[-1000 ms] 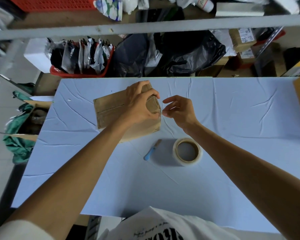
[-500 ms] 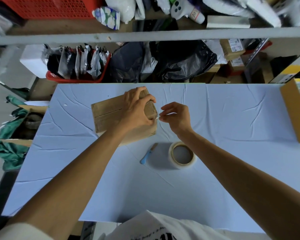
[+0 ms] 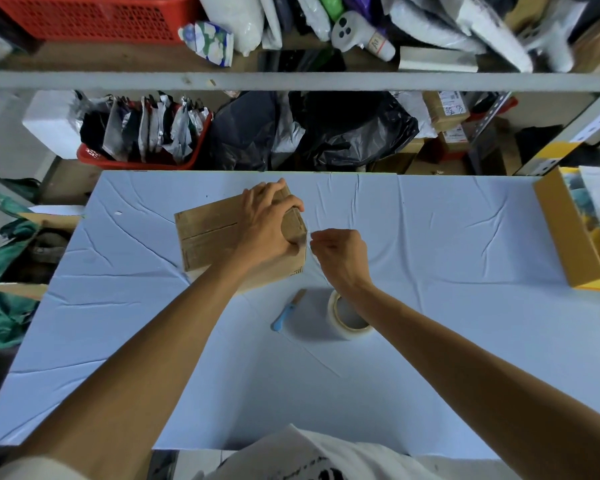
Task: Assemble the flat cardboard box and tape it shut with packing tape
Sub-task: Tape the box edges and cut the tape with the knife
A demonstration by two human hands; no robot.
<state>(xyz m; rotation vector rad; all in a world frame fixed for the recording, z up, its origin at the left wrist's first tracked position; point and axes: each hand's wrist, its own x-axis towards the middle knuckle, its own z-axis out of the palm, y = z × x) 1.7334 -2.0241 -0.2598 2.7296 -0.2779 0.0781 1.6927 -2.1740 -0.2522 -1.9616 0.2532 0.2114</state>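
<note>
Not much motion over the last sec, mostly my view tipping up, so more of the shelving shows and the table sits lower in frame. The small brown cardboard box (image 3: 215,237) hasn't shifted on the pale blue cloth-covered table (image 3: 447,323): same spot, left of centre, folded up with its flap seam running across the top.

Left hand (image 3: 267,230) is still clamped over the box's right end, fingers curled over the far edge and thumb on the near side, holding the flaps down.

Right hand (image 3: 336,254) is what changed. A sec ago its fingers were looser and more spread. Now they're curled in, thumb and index pinched together right at the box's right edge. There's a thin pale sliver of clear tape (image 3: 311,234) between the fingertips and the cardboard, I think. It's tiny, so I can't confirm it's a tape end vs. glare.

The white roll of clear packing tape (image 3: 349,320) and the small blue-handled cutter (image 3: 286,311) are lying where they were, just nearer me than the box, both untouched.

My read: box is formed and the seam prob. has tape on it already. I'm now fussing w/ the strip's end at the side, either pressing it over the edge or picking it free. Task looks late-stage, but I can't tell whether the seam is fully sealed.
</note>
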